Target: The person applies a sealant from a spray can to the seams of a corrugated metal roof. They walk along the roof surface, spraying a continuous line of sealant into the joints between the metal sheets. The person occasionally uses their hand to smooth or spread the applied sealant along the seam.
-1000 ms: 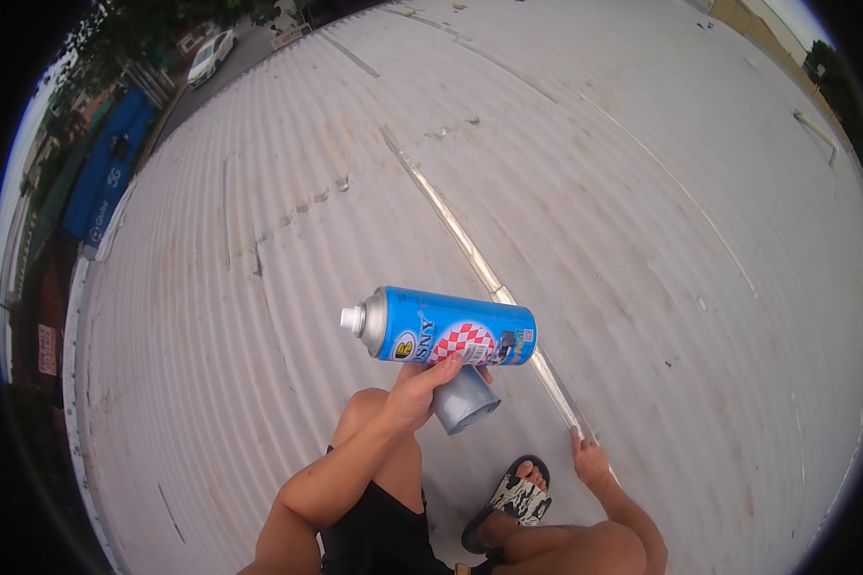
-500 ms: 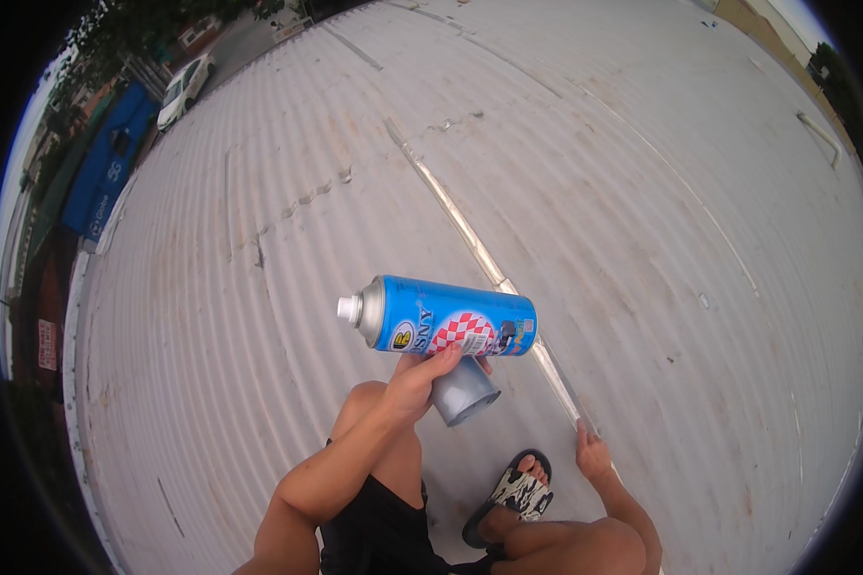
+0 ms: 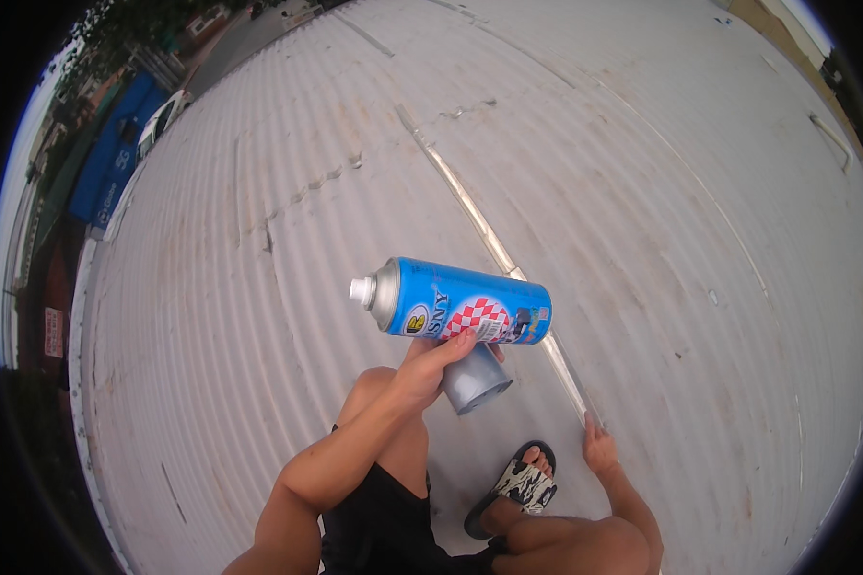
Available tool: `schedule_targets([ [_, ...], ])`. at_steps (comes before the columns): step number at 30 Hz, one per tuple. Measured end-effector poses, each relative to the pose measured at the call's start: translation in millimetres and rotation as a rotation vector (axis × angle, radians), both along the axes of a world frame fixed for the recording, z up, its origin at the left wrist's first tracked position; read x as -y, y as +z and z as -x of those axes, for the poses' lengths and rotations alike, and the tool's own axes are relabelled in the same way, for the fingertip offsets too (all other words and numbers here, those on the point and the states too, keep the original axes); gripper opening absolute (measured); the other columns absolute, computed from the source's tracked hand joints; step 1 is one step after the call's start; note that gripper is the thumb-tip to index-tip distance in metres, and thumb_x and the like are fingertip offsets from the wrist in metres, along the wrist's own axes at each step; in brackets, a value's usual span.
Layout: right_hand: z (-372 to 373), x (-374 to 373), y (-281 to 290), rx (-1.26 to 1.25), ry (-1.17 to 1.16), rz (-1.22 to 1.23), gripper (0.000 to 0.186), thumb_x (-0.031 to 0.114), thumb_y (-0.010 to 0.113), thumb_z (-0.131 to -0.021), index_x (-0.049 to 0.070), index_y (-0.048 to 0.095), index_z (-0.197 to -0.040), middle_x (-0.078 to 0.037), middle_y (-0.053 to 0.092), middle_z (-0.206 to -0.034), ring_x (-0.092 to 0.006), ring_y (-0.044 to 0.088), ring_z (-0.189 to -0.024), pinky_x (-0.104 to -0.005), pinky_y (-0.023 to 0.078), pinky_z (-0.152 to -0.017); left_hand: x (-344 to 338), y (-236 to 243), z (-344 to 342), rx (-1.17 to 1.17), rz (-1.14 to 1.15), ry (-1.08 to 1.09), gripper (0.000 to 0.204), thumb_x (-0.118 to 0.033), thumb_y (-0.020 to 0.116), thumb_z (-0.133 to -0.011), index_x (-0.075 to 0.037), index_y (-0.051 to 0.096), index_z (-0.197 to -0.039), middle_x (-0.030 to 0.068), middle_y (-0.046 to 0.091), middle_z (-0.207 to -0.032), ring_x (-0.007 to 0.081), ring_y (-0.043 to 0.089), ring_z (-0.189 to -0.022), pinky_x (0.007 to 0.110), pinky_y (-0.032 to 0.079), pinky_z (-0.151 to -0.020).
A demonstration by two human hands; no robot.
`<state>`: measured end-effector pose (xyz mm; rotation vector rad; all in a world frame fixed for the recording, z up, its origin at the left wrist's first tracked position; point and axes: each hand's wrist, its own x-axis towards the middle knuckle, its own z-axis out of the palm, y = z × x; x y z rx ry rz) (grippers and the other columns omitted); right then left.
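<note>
My left hand (image 3: 431, 372) is closed round a blue spray paint can (image 3: 470, 302) with a red-and-white checkered label. The can lies on its side in the air, its white nozzle (image 3: 361, 290) pointing left. Beneath it, the same hand also holds a grey plastic cap (image 3: 477, 378). A shiny silver strip (image 3: 470, 211) runs diagonally along the roof and passes behind the can. Low on the strip, my right hand (image 3: 599, 448) touches it with a finger stretched along it. The other fingers look curled, and what lies under them is hidden.
I crouch on a grey corrugated metal roof (image 3: 288, 316); my sandalled foot (image 3: 523, 484) is near the strip. A raised, crumpled seam (image 3: 331, 174) crosses the sheets ahead. The roof's edge (image 3: 81, 345) is at left, with a white car (image 3: 160, 123) below. A pipe (image 3: 831, 142) stands far right.
The view has shifted slightly, so the roof and car sit differently in the picture. The can and cap appear a little higher and further right; both hands keep their hold.
</note>
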<state>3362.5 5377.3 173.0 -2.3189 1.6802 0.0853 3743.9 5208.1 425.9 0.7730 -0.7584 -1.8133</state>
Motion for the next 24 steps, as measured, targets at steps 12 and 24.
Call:
schedule_targets([
  [12, -9, 14, 12, -0.120, 0.025, -0.181, 0.075, 0.002, 0.052, -0.076, -0.004, 0.013, -0.140, -0.015, 0.059, -0.083, -0.0274, 0.061, -0.075, -0.0358, 0.052, -0.065, -2, -3, -1, 0.122, -0.015, 0.060, 0.057, -0.045, 0.060, -0.081, 0.002, 0.052, -0.111, 0.0184, 0.063, -0.089, 0.0228, 0.062, -0.079, 0.031, 0.052, -0.067],
  [24, 10, 6, 7, 0.237, -0.186, -0.087, 0.074, -0.002, 0.052, -0.071, 0.005, 0.023, -0.139, -0.020, 0.059, -0.080, -0.0376, 0.058, -0.070, -0.0439, 0.048, -0.064, 7, -10, 8, 0.168, 0.120, 0.129, 0.075, -0.055, 0.062, -0.077, 0.003, 0.042, -0.121, 0.0212, 0.057, -0.103, 0.0314, 0.061, -0.077, 0.034, 0.054, -0.059],
])
